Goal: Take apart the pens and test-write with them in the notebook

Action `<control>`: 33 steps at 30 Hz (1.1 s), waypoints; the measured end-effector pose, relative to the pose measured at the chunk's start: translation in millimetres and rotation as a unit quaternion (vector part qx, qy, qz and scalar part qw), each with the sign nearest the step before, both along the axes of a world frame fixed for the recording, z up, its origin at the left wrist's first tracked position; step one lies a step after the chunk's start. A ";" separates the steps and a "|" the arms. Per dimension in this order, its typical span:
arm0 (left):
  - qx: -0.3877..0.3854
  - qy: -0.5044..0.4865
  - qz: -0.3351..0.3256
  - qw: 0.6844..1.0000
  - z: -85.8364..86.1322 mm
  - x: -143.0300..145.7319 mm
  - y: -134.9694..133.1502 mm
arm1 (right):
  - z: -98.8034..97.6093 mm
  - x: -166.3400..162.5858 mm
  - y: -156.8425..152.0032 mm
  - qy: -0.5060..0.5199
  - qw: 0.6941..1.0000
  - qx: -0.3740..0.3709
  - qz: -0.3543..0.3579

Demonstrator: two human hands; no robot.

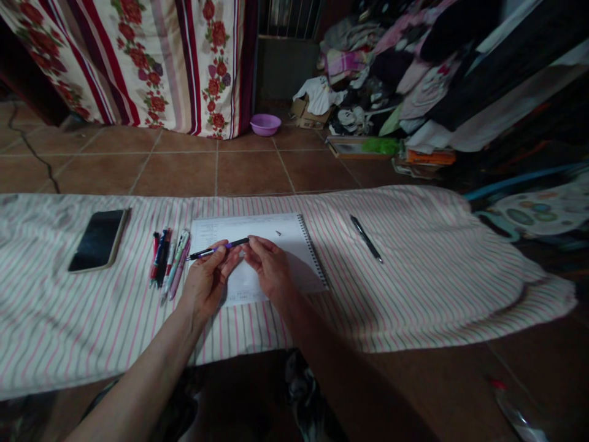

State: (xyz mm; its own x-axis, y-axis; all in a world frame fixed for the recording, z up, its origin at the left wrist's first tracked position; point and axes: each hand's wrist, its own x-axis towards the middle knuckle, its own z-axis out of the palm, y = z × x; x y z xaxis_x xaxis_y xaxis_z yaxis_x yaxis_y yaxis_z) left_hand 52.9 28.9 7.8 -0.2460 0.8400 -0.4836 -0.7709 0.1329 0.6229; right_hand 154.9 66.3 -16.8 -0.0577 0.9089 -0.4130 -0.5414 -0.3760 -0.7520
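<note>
Over a spiral notebook [294,258] I hold a dark pen with a purple section [234,244]. My left hand [209,270] pinches it near the middle, its clip end pointing left. The fingertips of my right hand [269,264] close on the pen's black right end. A small pointed metallic piece, perhaps a pen tip [278,233], lies on the page. Left of the notebook is a bunch of several pens [168,264] in red, blue, white, green and pink. A black pen [366,239] lies by itself to the right of the notebook.
A smartphone [98,240] lies at the left on the striped cloth [414,294]. Beyond the cloth's far edge are floor tiles, a purple basin [265,124] and a floral curtain [175,67]. Piled clothes [368,61] fill the back right. A plastic bottle [518,411] lies at lower right.
</note>
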 end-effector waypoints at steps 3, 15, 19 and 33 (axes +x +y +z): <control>-0.001 0.001 0.006 1.000 -0.2 0.1 0.0 | -0.1 0.2 0.2 -0.006 1.000 0.003 0.004; -0.005 0.001 0.015 1.000 1.0 2.1 -0.8 | 6.5 0.0 -0.5 -0.003 1.000 -0.022 -0.005; -0.004 0.007 0.022 1.000 1.1 3.2 -0.1 | 5.6 -0.1 -0.6 -0.003 1.000 -0.017 -0.006; 0.025 0.008 0.023 0.999 -0.7 3.4 0.9 | 7.4 -0.2 -0.6 0.009 1.000 -0.024 0.016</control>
State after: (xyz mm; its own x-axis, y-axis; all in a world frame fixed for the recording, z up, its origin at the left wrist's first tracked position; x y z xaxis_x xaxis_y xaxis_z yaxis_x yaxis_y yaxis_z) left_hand 56.3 29.8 7.2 -0.2930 0.8506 -0.4366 -0.7653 0.0651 0.6404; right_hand 154.7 65.7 -9.4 -0.0943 0.8855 -0.4550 -0.5426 -0.4289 -0.7222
